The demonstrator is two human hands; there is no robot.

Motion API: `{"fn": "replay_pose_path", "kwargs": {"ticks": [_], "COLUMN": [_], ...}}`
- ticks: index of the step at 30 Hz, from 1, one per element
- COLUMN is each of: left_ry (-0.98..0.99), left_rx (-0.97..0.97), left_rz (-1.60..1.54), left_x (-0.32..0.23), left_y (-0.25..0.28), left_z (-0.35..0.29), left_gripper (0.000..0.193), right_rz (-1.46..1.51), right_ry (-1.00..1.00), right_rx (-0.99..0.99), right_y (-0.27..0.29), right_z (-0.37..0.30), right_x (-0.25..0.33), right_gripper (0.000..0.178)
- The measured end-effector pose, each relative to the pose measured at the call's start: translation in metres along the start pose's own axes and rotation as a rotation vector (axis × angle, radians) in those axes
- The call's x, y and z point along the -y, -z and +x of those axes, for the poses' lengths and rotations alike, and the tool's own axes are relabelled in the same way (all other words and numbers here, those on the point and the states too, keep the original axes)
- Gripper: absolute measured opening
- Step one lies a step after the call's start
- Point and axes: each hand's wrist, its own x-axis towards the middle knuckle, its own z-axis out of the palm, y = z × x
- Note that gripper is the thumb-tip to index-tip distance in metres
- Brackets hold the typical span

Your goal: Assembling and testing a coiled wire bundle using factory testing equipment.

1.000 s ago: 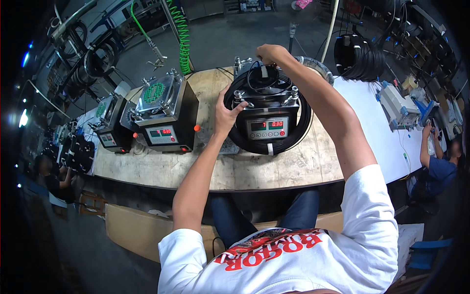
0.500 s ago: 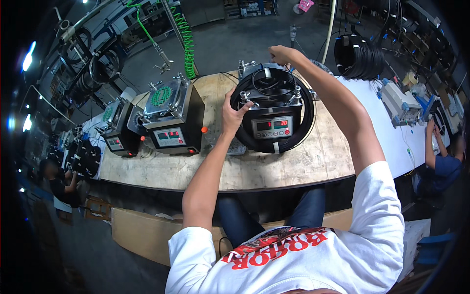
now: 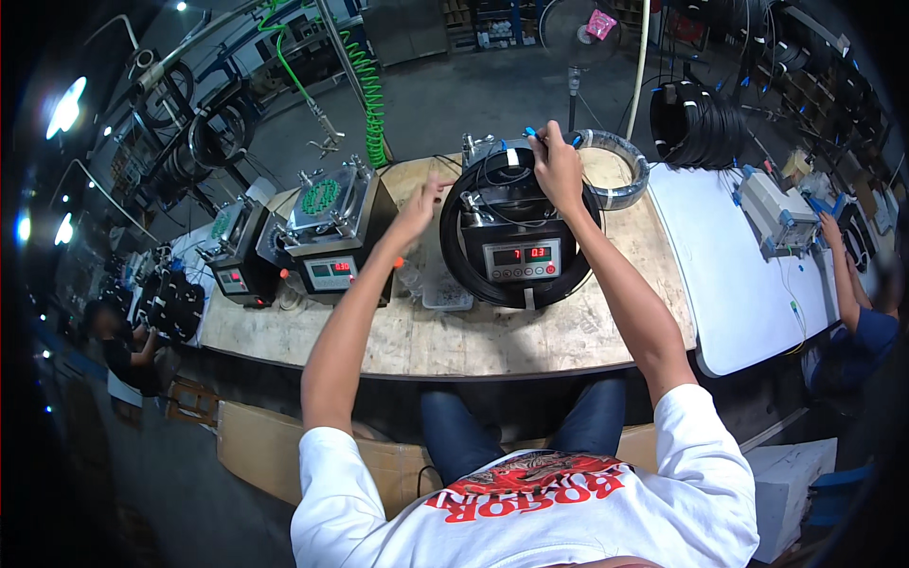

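Observation:
A coil of black cable [image 3: 451, 248] hangs around the front machine [image 3: 526, 237], a dark box with lit red digits on its panel. Above the far right part of the coil, my right hand [image 3: 559, 170] pinches a cable end. Blue connectors [image 3: 532, 133] show at its fingertips. My left hand [image 3: 414, 216] is raised in the air just left of the coil, apart from it. Its fingers point toward the coil, somewhat blurred, with nothing in them that I can see.
To the left stand two similar machines, one bigger in view [image 3: 337, 232] with green parts on top. A wrapped grey coil [image 3: 625, 194] lies behind right on the wooden table [image 3: 398, 346]. Green spiral hoses [image 3: 365, 95] hang behind. Co-workers sit at both sides.
My left hand has let go of the coil and moved left. My right hand has come nearer, and blue connectors now show at its fingers. The digits on the panels differ.

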Motion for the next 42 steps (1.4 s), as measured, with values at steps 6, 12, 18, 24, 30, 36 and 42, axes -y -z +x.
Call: {"fn": "replay_pose_path", "kwargs": {"ticks": [6, 12, 18, 24, 30, 36, 42], "left_ry": [-0.37, -0.157, -0.209, -0.35, -0.421, -0.282, -0.366], "left_rx": [0.135, 0.365, 0.423, 0.689, 0.854, 0.77, 0.286], "left_rz": [0.533, 0.909, 1.097, 1.288, 1.393, 1.111, 0.711], "left_x": [-0.065, -0.075, -0.09, -0.099, -0.107, -0.119, -0.105], "left_y": [-0.014, -0.049, -0.065, -0.067, -0.066, -0.035, -0.026], "left_z": [0.099, 0.168, 0.176, 0.184, 0.195, 0.18, 0.125], "left_gripper": [0.047, 0.033, 0.02, 0.017, 0.017, 0.023, 0.029], "right_rz": [0.105, 0.09, 0.121, 0.099, 0.066, 0.038, 0.076], "right_ry": [-0.065, 0.016, -0.008, -0.021, -0.008, 0.006, -0.066], "right_rx": [0.017, -0.031, -0.008, 0.056, 0.048, 0.035, 0.013], "right_y": [0.004, -0.006, -0.004, 0.0, -0.002, -0.004, -0.003], "right_z": [0.003, 0.004, 0.002, 0.001, 0.004, 0.002, 0.003], "right_x": [0.003, 0.006, 0.001, 0.002, 0.003, 0.006, 0.002], "right_gripper": [0.017, 0.018, 0.017, 0.016, 0.017, 0.017, 0.019]}}
